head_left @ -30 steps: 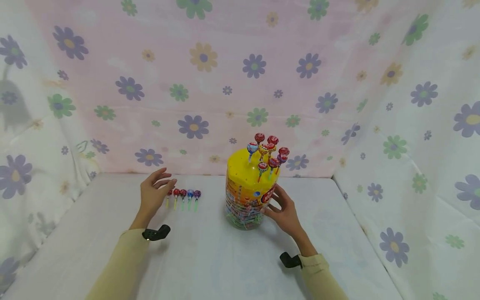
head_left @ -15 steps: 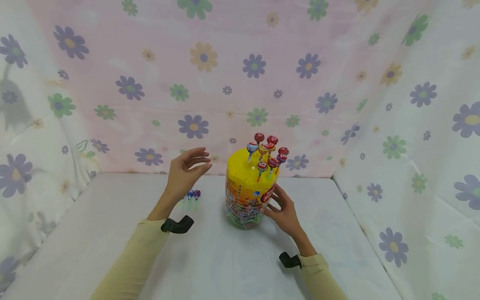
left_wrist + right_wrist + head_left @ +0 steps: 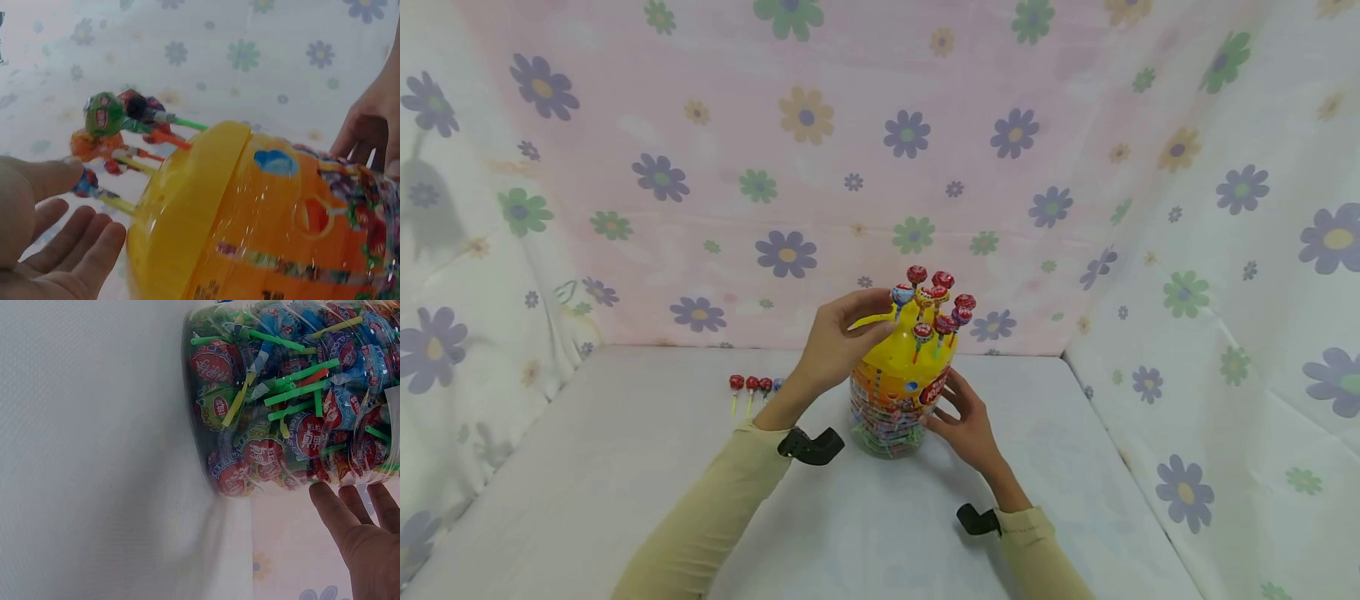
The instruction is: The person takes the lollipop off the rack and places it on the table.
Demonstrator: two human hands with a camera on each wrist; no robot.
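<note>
Blue lollipop [image 3: 902,294] tops yellow lid [image 3: 897,348] — left fingers [image 3: 863,303] beside it.

White table [image 3: 887,533], 1 upright candy jar [image 3: 887,404], 4 visible lollipops [image 3: 752,383] in a row

A person's two sleeved arms [image 3: 715,508] reach forward. The left hand [image 3: 838,340] is higher, thumb apart from its fingers; the right hand [image 3: 966,423] is lower, fingers spread.
</note>
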